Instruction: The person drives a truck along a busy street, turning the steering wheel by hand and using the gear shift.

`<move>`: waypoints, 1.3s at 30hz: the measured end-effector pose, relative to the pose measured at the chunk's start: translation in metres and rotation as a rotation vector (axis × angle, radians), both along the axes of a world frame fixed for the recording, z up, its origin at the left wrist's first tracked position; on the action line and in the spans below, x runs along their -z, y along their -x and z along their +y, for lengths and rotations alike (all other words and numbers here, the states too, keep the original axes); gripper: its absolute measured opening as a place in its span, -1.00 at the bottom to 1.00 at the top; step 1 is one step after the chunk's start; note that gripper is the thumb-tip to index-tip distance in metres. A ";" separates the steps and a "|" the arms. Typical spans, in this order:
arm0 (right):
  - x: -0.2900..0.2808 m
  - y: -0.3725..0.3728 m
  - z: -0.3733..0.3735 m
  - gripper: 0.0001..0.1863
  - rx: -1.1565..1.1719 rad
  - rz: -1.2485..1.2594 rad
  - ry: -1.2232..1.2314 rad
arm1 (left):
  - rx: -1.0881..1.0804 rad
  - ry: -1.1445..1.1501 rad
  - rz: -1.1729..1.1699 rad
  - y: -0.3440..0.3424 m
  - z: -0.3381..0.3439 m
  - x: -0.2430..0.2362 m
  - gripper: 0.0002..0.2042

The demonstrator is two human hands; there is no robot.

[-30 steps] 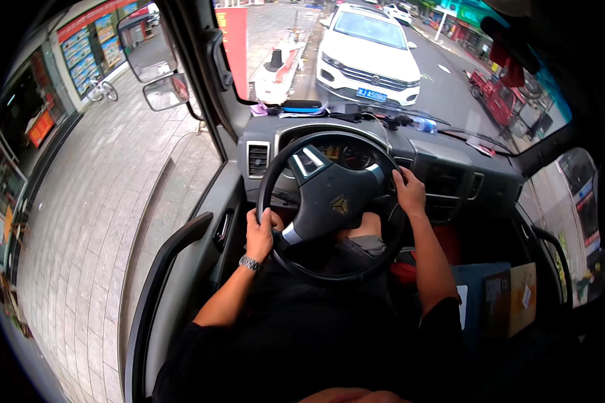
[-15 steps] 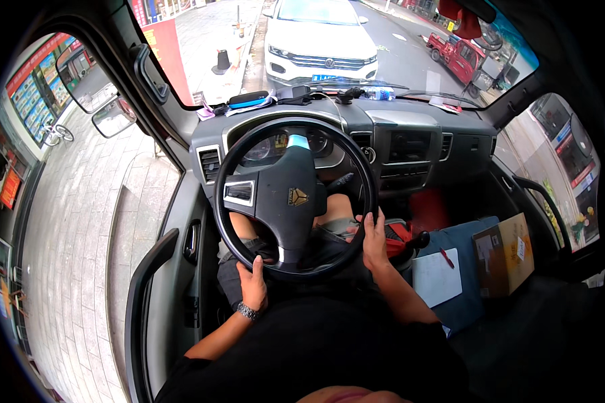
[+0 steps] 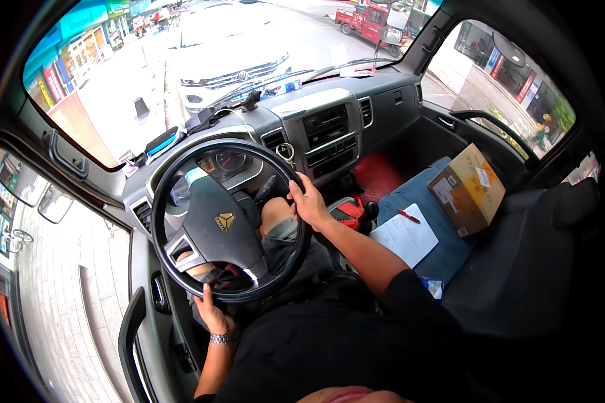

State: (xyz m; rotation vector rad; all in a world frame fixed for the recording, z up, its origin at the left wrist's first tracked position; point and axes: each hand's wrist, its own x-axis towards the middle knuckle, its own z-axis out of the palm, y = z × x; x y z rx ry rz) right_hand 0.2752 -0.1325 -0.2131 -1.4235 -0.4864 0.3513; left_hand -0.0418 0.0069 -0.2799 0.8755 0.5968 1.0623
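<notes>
A black steering wheel [image 3: 208, 213] with a gold three-part emblem on its hub fills the space before me. My left hand [image 3: 215, 316], with a metal-band watch [image 3: 220, 339] at its wrist, is closed on the lower rim; the thumb shows and most fingers are hidden. On the right side of the rim lies my right hand [image 3: 309, 207], curled over it with the arm stretched across from my body. Behind the wheel, the round gauges [image 3: 230, 160] are partly seen through its upper opening.
To the right, a cardboard box [image 3: 467, 190] and a white paper [image 3: 405, 235] with a red pen [image 3: 409, 216] lie on a blue-grey seat. A gear lever [image 3: 370, 210] stands between. Beyond the windshield, a white car [image 3: 232, 57] faces me; a red three-wheeler [image 3: 363, 21] stands farther right.
My view has swung right and tilted, so the cab appears shifted left. Both hands stay at the wheel rim; the right one now appears higher along it. A blue-edged object on the seat shows more.
</notes>
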 end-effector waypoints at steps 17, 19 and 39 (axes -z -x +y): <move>-0.039 -0.037 0.031 -0.42 -0.180 -0.105 0.067 | -0.059 -0.049 0.102 -0.001 0.030 -0.032 -0.68; -0.038 -0.036 0.032 -0.43 -0.170 -0.099 0.061 | -0.057 -0.064 0.117 0.000 0.034 -0.029 -0.69; -0.038 -0.033 0.036 -0.43 -0.142 -0.107 0.061 | -0.063 -0.043 0.135 0.006 0.045 -0.019 -0.70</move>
